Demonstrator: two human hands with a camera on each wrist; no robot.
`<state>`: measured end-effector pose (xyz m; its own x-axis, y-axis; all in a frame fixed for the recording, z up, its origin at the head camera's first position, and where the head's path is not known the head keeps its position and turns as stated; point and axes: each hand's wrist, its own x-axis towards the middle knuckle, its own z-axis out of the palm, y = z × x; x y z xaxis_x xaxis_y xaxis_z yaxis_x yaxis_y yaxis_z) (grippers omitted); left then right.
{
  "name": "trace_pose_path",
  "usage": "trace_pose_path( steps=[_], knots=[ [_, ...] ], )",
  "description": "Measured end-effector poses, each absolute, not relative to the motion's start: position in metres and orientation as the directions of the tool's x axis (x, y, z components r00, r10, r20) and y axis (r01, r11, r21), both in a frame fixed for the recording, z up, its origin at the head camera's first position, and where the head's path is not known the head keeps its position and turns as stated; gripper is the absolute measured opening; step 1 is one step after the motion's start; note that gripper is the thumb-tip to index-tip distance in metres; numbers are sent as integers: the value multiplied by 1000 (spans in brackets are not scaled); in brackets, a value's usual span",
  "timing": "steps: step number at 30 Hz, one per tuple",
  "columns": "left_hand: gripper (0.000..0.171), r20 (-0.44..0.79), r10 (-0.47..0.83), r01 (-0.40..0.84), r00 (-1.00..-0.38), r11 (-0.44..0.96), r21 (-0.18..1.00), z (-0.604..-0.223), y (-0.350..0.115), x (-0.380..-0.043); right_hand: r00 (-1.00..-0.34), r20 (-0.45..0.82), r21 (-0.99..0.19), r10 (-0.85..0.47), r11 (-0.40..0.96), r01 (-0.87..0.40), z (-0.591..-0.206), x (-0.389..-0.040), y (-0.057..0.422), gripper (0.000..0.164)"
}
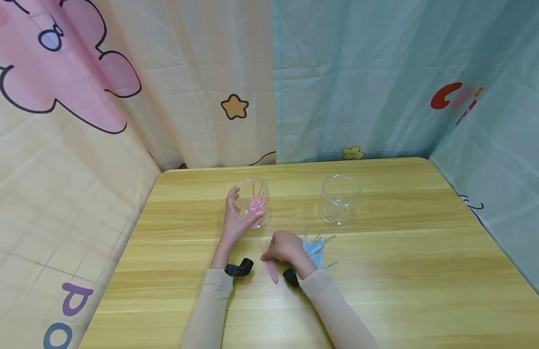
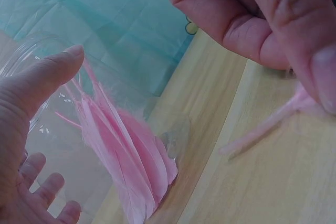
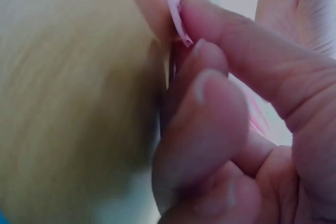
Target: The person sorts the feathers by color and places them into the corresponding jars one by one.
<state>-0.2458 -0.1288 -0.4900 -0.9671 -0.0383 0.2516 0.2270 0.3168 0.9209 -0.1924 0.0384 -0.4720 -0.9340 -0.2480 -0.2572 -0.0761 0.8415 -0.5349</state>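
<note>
My left hand [image 1: 235,222] grips a clear plastic cup [image 1: 266,203] from its left side, with the thumb across its near side. Several pink feathers [image 2: 123,150] stand inside this cup, quills up and vanes at the bottom. Close in front of the cup, my right hand [image 1: 286,246] pinches another pink feather [image 1: 272,272] between thumb and fingers. The vane of that feather points toward me, low over the table, and its quill shows beyond the fingertips in the left wrist view. Blue feathers [image 1: 314,248] lie in a loose pile just right of my right hand, partly hidden by the wrist.
A second clear cup [image 1: 335,213] stands behind the blue feathers on the wooden table [image 1: 409,261]. Printed curtains [image 1: 352,87] hang along the table's back and sides. Each wrist carries a black camera mount [image 1: 240,268].
</note>
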Motion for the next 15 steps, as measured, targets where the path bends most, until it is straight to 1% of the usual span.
trace_pose_path(
  steps=[6,15],
  knots=[
    [105,244,-32,221,-969,321,921,-489,-130,-245,-929,-270,-580,-253,813,-53,-473,-193,38,40],
    [105,266,-23,246,-964,307,919,-488,-129,-244,-921,-267,-600,-284,797,-72,-476,-194,36,35]
  ],
)
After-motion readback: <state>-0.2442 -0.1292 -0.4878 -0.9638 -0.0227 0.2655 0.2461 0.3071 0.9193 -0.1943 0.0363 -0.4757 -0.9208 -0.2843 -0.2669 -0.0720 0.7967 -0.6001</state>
